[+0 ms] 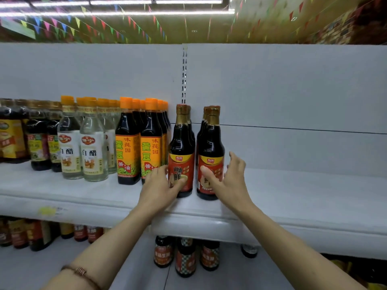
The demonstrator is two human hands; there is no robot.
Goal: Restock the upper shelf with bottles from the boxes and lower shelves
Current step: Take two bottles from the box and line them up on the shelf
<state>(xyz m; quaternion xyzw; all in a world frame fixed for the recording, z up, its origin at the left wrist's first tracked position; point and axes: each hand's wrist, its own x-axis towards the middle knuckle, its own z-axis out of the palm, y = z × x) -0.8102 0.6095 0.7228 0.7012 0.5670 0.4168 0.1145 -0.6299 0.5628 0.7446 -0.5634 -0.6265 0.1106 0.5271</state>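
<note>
Red-labelled bottles [181, 164] on the upper shelf [293, 197]: left hand [161, 185] grips one, right hand [228, 181] fingers spread.

Two dark red-labelled bottles [181, 151] [210, 155] stand upright, slightly apart, on the white upper shelf [303, 191].

Two hands [163, 185] [228, 181] on red-label bottles [181, 155] — upper shelf [293, 191]
</note>
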